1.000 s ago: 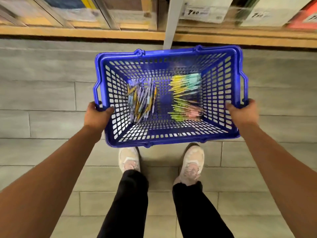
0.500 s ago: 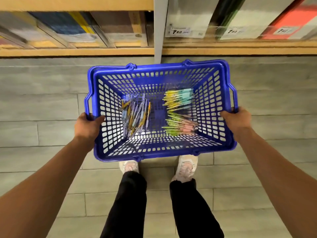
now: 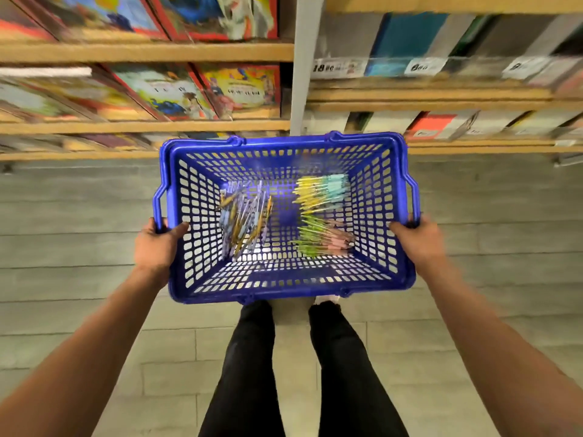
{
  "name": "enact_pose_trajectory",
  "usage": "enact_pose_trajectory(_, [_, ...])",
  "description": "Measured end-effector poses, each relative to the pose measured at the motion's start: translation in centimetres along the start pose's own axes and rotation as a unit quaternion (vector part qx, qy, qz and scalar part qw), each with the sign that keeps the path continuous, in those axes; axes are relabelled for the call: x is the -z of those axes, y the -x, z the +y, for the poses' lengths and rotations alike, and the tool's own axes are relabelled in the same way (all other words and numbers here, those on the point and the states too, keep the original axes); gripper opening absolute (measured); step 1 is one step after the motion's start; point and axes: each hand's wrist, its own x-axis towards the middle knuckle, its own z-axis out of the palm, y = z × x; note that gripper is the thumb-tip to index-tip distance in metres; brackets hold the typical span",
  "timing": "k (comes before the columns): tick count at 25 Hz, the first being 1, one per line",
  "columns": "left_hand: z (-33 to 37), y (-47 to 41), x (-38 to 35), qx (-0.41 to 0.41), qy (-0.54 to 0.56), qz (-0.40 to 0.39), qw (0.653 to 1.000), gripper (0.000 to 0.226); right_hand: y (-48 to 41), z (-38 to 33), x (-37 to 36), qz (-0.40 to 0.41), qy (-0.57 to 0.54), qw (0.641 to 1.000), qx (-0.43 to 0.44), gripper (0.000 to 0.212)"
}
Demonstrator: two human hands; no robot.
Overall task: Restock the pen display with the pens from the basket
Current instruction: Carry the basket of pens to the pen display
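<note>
A blue plastic basket (image 3: pixel 284 287) with perforated walls hangs in front of me above the floor. My left hand (image 3: pixel 156 247) grips its left rim and my right hand (image 3: pixel 418 242) grips its right rim. Inside lie several pens: a clear-wrapped bunch of purple and gold pens (image 3: pixel 244 220) on the left, yellow and teal pens (image 3: pixel 321 190) at the far right, green and pink pens (image 3: pixel 321 239) at the near right. No pen display is in view.
Wooden shelves (image 3: pixel 145 53) rise ahead, holding colourful picture books on the left and price-tagged notebooks (image 3: pixel 410 66) on the right. A grey upright post (image 3: pixel 299 74) divides them. Grey floor tiles (image 3: pixel 79 216) lie below, my legs under the basket.
The view has tilted upward, bringing more shelf rows into sight. The basket now sits lower in view and hides my shoes. Both hands keep the same grip.
</note>
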Motion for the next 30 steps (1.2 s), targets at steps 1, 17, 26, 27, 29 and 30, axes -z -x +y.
enact_pose_trajectory(1, [1.8,1.7,1.8,-0.005,0.013,0.002,1.000,0.025,2.2,-1.5,1.7,0.007,-0.015,1.000,0.009,0.024])
enact_pose_trajectory(17, [15.6,16.3,16.2,-0.135,0.053,-0.120,0.982,0.021,23.1,-6.6,14.7,0.110,-0.147,0.982,0.035,0.024])
enact_pose_trajectory(26, [18.8,18.7,7.7,-0.205,-0.018,-0.208,0.956,0.021,27.5,1.4,18.6,0.203,-0.252,0.945,-0.050,0.014])
enact_pose_trajectory(27, [19.1,19.4,6.4,-0.215,-0.032,-0.225,0.950,0.022,28.2,3.0,19.3,0.215,-0.258,0.940,-0.065,0.015])
enact_pose_trajectory(29, [19.8,21.1,3.3,-0.233,-0.062,-0.263,0.934,0.022,29.5,6.3,20.7,0.242,-0.270,0.927,-0.094,0.016])
enact_pose_trajectory(30, [20.0,21.9,1.7,-0.241,-0.070,-0.281,0.926,0.023,30.1,7.8,21.2,0.255,-0.275,0.921,-0.104,0.017])
